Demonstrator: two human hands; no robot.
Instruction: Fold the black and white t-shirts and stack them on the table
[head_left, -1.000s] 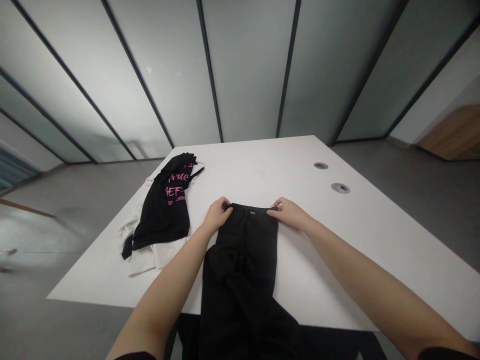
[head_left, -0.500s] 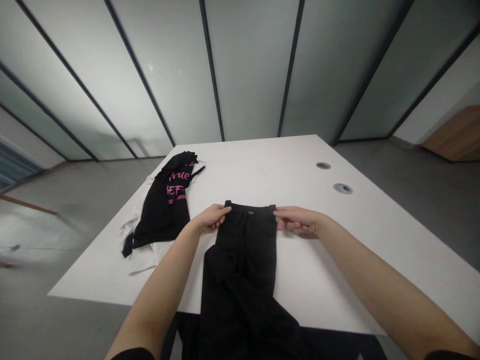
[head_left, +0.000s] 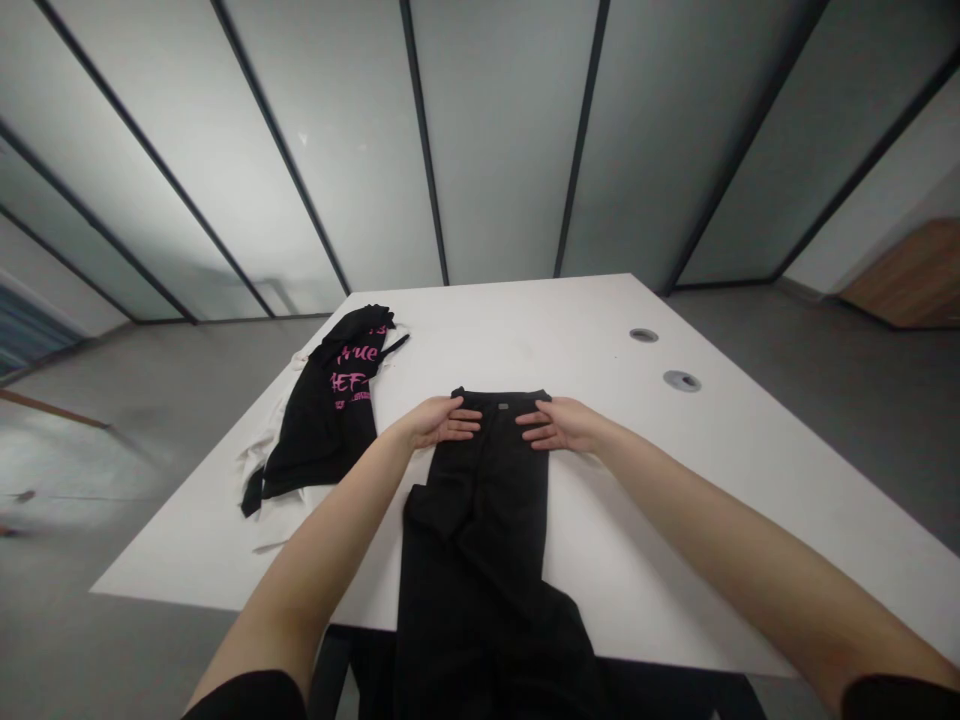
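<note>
A pair of black trousers (head_left: 480,500) lies lengthwise on the white table (head_left: 660,560), its waistband at the far end and its legs hanging over the near edge. A small tag sits at the middle of the waistband. My left hand (head_left: 445,421) rests on the left side of the trousers just below the waistband, fingers stretched across the cloth. Opposite it, my right hand (head_left: 559,424) lies on the right side in the same way, fingers spread. Both thumbs are near the waistband corners. The trouser legs are bunched and folded in the lower part.
To the left, a black garment with pink lettering (head_left: 322,420) lies over a white garment (head_left: 281,522). Two round cable grommets, a far one (head_left: 643,335) and a nearer one (head_left: 682,381), are set in the table's right side. Frosted glass panels (head_left: 502,140) stand behind.
Both hands have gone from pinching the waistband corners to lying with fingers extended on the trousers. The waistband has shifted slightly away from me, and the upper cloth looks flatter.
</note>
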